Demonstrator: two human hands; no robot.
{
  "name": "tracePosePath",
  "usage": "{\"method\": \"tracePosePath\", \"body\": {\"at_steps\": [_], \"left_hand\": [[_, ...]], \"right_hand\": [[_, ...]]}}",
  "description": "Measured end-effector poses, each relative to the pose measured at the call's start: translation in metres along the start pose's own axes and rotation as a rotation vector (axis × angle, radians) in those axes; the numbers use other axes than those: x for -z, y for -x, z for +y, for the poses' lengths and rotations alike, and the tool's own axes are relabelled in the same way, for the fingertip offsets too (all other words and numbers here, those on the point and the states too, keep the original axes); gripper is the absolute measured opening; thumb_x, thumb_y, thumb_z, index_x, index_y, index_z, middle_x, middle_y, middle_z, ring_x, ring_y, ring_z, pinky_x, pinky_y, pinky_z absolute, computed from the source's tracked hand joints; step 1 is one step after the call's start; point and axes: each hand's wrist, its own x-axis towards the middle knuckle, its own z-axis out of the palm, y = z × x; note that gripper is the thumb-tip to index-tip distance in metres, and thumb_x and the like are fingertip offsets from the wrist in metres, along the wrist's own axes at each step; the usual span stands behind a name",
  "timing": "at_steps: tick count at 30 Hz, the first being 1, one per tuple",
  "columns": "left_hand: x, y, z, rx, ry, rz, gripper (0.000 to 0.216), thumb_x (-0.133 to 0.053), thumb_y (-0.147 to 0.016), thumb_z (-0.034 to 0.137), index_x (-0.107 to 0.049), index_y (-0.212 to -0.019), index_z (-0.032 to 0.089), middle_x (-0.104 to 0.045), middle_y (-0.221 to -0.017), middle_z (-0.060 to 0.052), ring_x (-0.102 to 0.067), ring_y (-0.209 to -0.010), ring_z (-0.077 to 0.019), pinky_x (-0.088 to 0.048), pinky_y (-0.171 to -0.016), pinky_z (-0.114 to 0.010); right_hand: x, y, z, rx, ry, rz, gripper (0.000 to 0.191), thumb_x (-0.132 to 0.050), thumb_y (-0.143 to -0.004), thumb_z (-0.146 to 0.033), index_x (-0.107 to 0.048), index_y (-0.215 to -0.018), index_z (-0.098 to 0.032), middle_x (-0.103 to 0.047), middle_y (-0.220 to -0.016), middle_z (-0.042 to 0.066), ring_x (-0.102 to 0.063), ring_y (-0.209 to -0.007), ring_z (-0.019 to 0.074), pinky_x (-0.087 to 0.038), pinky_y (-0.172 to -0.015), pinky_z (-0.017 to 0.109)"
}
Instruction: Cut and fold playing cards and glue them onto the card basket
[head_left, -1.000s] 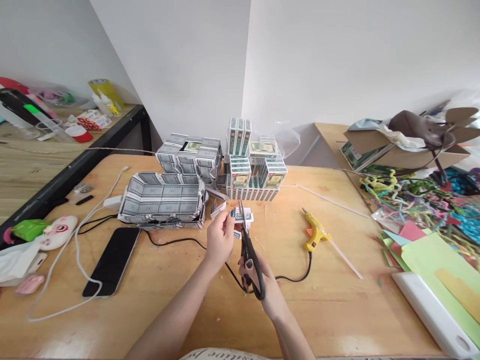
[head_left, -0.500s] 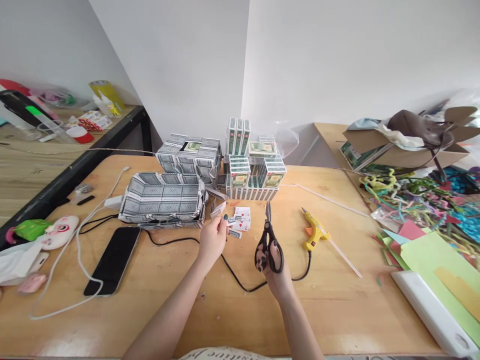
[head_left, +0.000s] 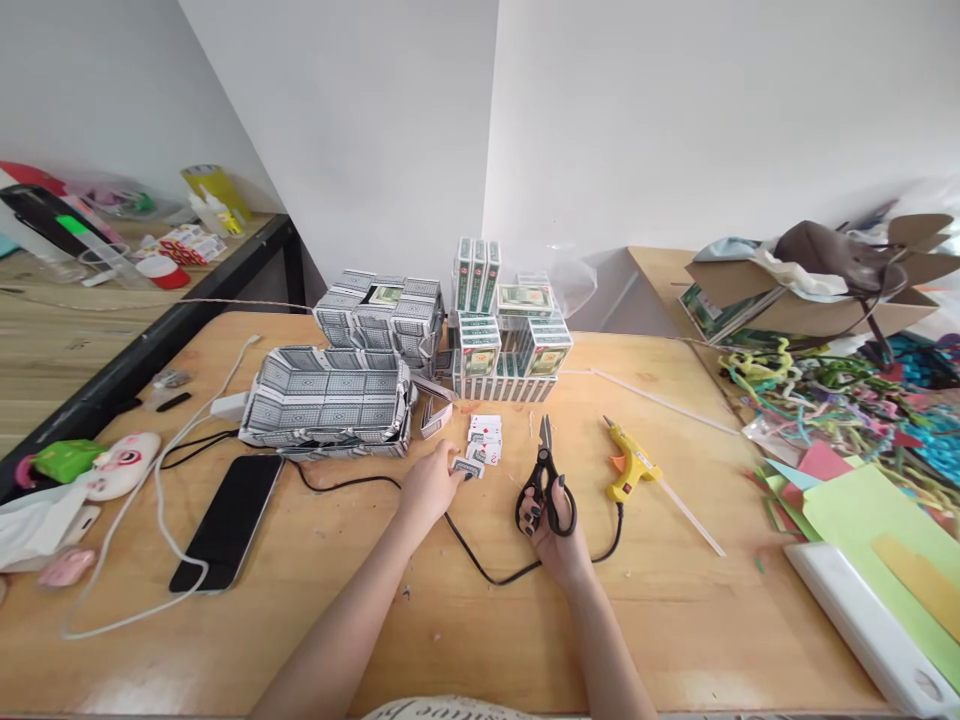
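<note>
Down on the wooden table (head_left: pixel 675 620), the left hand (head_left: pixel 429 487) rests with its fingers bent and drawn together, the tips meeting a small cut piece of playing card (head_left: pixel 469 467). Whether they pinch the piece or only touch it cannot be told. A few more cut card pieces (head_left: pixel 485 436) lie just beyond it, showing red pips.

The right hand (head_left: pixel 553 528) is closed around the black handles of a pair of scissors (head_left: pixel 546 472), with fingers through the loops. The blades are together and point away from the person, low over the table or lying on it.

A yellow hot glue gun (head_left: pixel 628 468) lies just to the right of the scissors, and its black cable (head_left: pixel 480 570) curves across the table between the two forearms. Beyond the left hand sits a flat structure made of playing cards (head_left: pixel 326 405), and behind that stand stacked boxes of cards (head_left: pixel 510 340). A black phone (head_left: pixel 225 520) lies to the left, well apart from the hands, with a white cable (head_left: pixel 161 490) looped beside it.
</note>
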Motion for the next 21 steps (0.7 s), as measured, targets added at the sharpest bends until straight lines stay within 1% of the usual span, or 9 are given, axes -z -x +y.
{"method": "tracePosePath", "body": {"at_steps": [3, 5, 9, 14, 16, 17, 19, 21], "left_hand": [[-0.0014, -0.0022, -0.0006, 0.003, -0.015, -0.015, 0.015, -0.057, -0.073, 0.023, -0.057, -0.087, 0.018, -0.065, -0.079, -0.004, -0.059, -0.071, -0.0179, -0.033, -0.056, -0.024], [-0.0022, -0.0026, -0.0004, -0.008, -0.016, -0.004, 0.01, -0.056, -0.074, 0.023, -0.057, -0.083, 0.018, -0.064, -0.078, -0.004, -0.058, -0.07, -0.0173, -0.033, -0.057, -0.024], [-0.0006, -0.0002, 0.0009, -0.015, -0.027, 0.021, 0.008, -0.056, -0.073, 0.024, -0.057, -0.077, 0.017, -0.062, -0.076, -0.004, -0.056, -0.07, -0.0165, -0.034, -0.058, -0.024], [0.0033, 0.0041, -0.0002, -0.08, 0.0, 0.069, 0.007, -0.056, -0.071, 0.021, -0.058, -0.066, 0.017, -0.058, -0.08, -0.004, -0.056, -0.071, -0.016, -0.04, -0.065, -0.026], [0.0037, 0.0047, -0.0016, -0.104, 0.084, 0.065, 0.008, -0.054, -0.071, 0.018, -0.058, -0.064, 0.017, -0.058, -0.079, -0.004, -0.057, -0.067, -0.0154, -0.042, -0.065, -0.027], [0.0037, 0.0046, -0.0022, -0.107, 0.163, 0.057, 0.01, -0.051, -0.072, 0.016, -0.059, -0.066, 0.017, -0.059, -0.078, -0.004, -0.058, -0.064, -0.0146, -0.044, -0.064, -0.028], [0.0038, 0.0043, -0.0022, -0.093, 0.388, 0.036, 0.015, -0.046, -0.074, 0.013, -0.061, -0.074, 0.016, -0.062, -0.081, -0.005, -0.06, -0.059, -0.0134, -0.047, -0.06, -0.028], [0.0048, 0.004, -0.0006, -0.076, 0.631, 0.019, 0.019, -0.045, -0.075, 0.014, -0.062, -0.082, 0.015, -0.064, -0.084, -0.007, -0.062, -0.06, -0.0138, -0.051, -0.059, -0.029]], "right_hand": [[0.0009, -0.0003, 0.0001, -0.006, 0.033, 0.002, 0.042, -0.058, -0.067, -0.062, -0.056, -0.071, -0.02, -0.042, -0.058, -0.003, -0.036, -0.049, 0.0088, -0.031, -0.044, 0.021], [0.0018, 0.0, 0.0006, -0.004, 0.033, 0.005, 0.043, -0.058, -0.066, -0.062, -0.056, -0.07, -0.02, -0.042, -0.058, -0.003, -0.036, -0.049, 0.0087, -0.031, -0.044, 0.021], [0.0049, 0.001, 0.002, -0.004, 0.008, -0.002, 0.041, -0.058, -0.068, -0.06, -0.058, -0.07, -0.02, -0.043, -0.06, -0.003, -0.037, -0.05, 0.0081, -0.032, -0.046, 0.021], [0.0076, 0.0015, 0.0027, -0.01, 0.07, 0.002, 0.046, -0.058, -0.065, -0.065, -0.059, -0.072, -0.019, -0.04, -0.056, -0.003, -0.036, -0.049, 0.0093, -0.032, -0.045, 0.023], [0.0069, 0.0019, 0.0024, -0.015, 0.082, 0.007, 0.046, -0.058, -0.064, -0.065, -0.059, -0.072, -0.02, -0.04, -0.056, -0.003, -0.036, -0.049, 0.0095, -0.031, -0.045, 0.023], [0.0062, 0.0023, 0.0021, -0.016, 0.081, 0.013, 0.046, -0.059, -0.064, -0.064, -0.058, -0.073, -0.02, -0.041, -0.057, -0.003, -0.036, -0.049, 0.0095, -0.031, -0.045, 0.023], [0.0041, 0.0032, 0.0016, -0.011, 0.066, 0.025, 0.043, -0.06, -0.063, -0.062, -0.058, -0.073, -0.02, -0.043, -0.059, -0.003, -0.037, -0.05, 0.0095, -0.031, -0.046, 0.023], [0.0017, 0.0042, 0.0014, -0.01, 0.044, 0.03, 0.042, -0.062, -0.063, -0.06, -0.057, -0.073, -0.02, -0.043, -0.06, -0.003, -0.037, -0.051, 0.0093, -0.031, -0.046, 0.022]]}}
